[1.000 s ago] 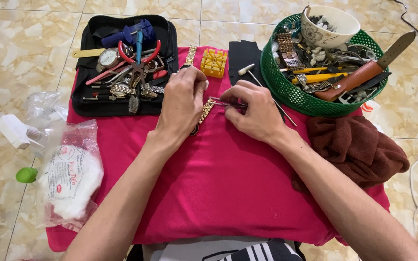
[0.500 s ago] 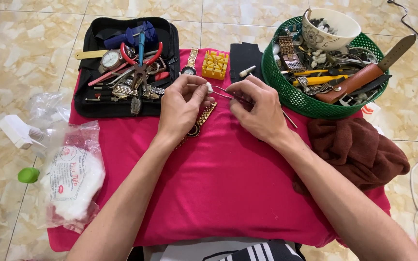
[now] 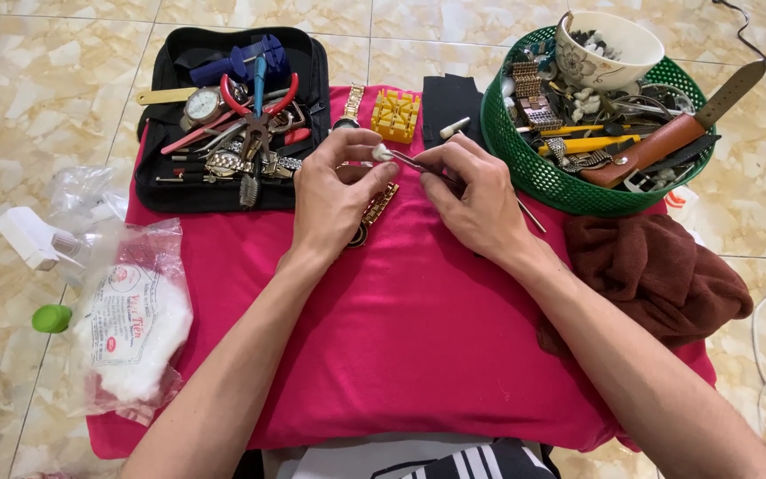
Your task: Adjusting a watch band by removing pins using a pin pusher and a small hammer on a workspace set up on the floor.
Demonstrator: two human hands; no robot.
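— What do you have in view?

— I see two hands over one pink cloth (image 3: 401,355) spread on the tiled floor (image 3: 37,98). My left hand (image 3: 334,191) is pinched shut, thumb and forefinger closed on one small white wad (image 3: 384,153). My right hand (image 3: 476,191) is curled tight round one thin metal tool (image 3: 418,163) whose tip meets that wad.

— And the watch band?

— One gold watch band (image 3: 376,210) lies on the cloth near its far edge, partly under my left palm; I think it is touching, but the palm hides the contact.

— What else, counted?

— One black tool case (image 3: 312,71) at the cloth's far left corner, one yellow block (image 3: 395,115) at the far edge, one green basket (image 3: 534,177) at the far right with one white bowl (image 3: 609,62) in it, one brown towel (image 3: 658,275) on the right edge, one plastic bag of cotton (image 3: 130,328) on the left.
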